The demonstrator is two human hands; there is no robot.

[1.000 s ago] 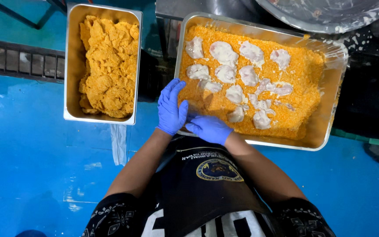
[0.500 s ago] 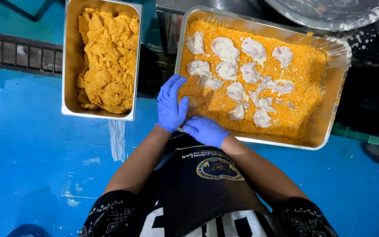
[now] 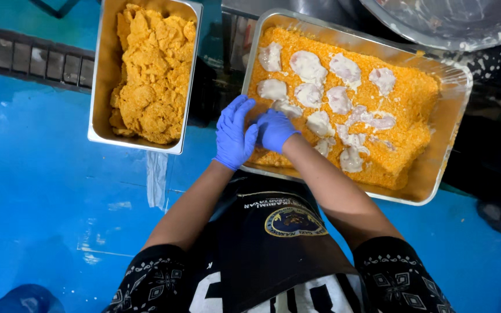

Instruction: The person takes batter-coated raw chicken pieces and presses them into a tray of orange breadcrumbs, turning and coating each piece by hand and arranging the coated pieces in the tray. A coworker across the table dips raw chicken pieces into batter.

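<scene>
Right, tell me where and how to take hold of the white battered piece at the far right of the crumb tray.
Take the battered piece by its long edges, coming straight down from above. It lies flat on the orange crumbs, apart from its neighbours, so fingers can likely slide under both sides. The tray wall stands close on the right, so a sideways approach looks cramped. It looks wet, so pinch lightly.

— Where are you working here?

— You're in a food-preparation kitchen, a commercial one by the look of it. You've got a large steel tray point(image 3: 456, 139) of orange breadcrumbs point(image 3: 401, 124) with battered pieces point(image 3: 308, 66), a deep steel pan point(image 3: 101, 98) of breaded cutlets point(image 3: 152, 69), blue gloves, a dark apron point(image 3: 273, 243), and a blue painted floor point(image 3: 42, 191) with a drain grate point(image 3: 30, 61).
</scene>
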